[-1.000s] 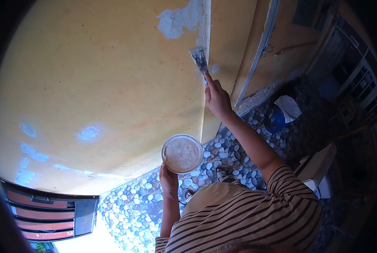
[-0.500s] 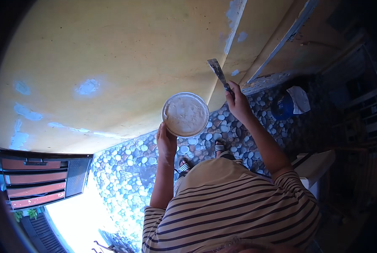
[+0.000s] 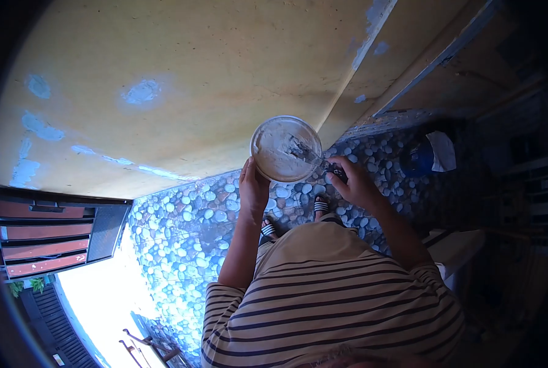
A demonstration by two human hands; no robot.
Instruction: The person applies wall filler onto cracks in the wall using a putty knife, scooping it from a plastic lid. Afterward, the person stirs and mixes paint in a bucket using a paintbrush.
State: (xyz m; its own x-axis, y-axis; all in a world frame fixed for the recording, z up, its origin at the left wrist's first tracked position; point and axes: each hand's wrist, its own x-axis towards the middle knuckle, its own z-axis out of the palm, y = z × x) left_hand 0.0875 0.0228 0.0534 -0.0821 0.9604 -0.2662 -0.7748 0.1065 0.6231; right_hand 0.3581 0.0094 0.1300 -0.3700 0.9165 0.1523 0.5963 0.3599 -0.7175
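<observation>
A round tub point(image 3: 277, 162) of pale paste is held up by my left hand point(image 3: 254, 186), whose fingers and thumb grip its near rim. My right hand point(image 3: 355, 183) is closed round the dark handle of a putty knife point(image 3: 300, 149). The blade lies over the paste inside the tub, at its right part. Beyond both hands stands the yellow wall point(image 3: 194, 73), marked with whitish patches point(image 3: 141, 91) on the left and along the raised vertical strip point(image 3: 366, 46).
Pebble-patterned floor point(image 3: 188, 227) runs below the wall. A blue bucket point(image 3: 414, 161) with a pale cloth or paper point(image 3: 442, 151) sits at the right. A reddish slatted rack point(image 3: 44, 230) stands at lower left, and a light-coloured box-like object point(image 3: 455, 248) is near my right elbow.
The putty knife has come down from the wall strip into the tub with my right hand. The view has tilted down and shifted, and the tub sits higher in it.
</observation>
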